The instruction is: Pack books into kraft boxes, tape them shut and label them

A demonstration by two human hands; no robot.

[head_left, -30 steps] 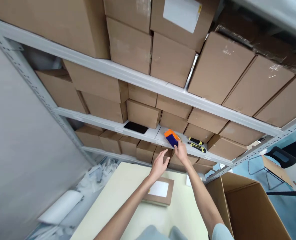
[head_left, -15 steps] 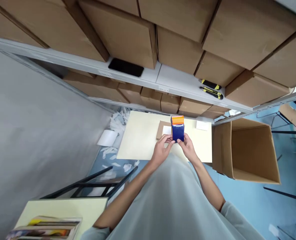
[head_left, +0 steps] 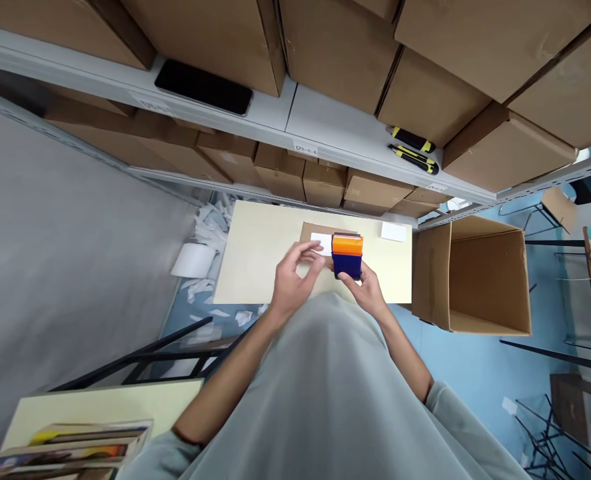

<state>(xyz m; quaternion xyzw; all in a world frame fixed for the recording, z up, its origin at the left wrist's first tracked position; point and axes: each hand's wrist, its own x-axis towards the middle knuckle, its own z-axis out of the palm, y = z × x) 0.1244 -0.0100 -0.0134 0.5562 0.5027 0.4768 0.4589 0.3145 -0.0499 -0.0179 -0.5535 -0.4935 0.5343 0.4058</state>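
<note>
A small dark-blue packet with an orange band (head_left: 347, 257) is held over the pale table (head_left: 255, 260). My right hand (head_left: 368, 287) grips its lower right part, thumb on the front face. To the left of the packet, my left hand (head_left: 298, 273) is off it, fingers apart and holding nothing. Beneath and behind the hands lies a flat brown cardboard piece (head_left: 311, 231) with a white paper (head_left: 320, 241) on it. What the packet contains cannot be seen.
A small white box (head_left: 393, 231) sits at the table's right. Beside it stands a large open carton (head_left: 438, 280). The shelf ahead bears cardboard boxes (head_left: 335, 53), a black phone (head_left: 204, 87) and two yellow-black cutter knives (head_left: 412, 150). Paper scraps (head_left: 210, 230) litter the left floor.
My left hand has let go of the packet and moved left, its fingers opening. My right hand keeps hold of the packet, now tilted to show more of its top. The view has shifted.
</note>
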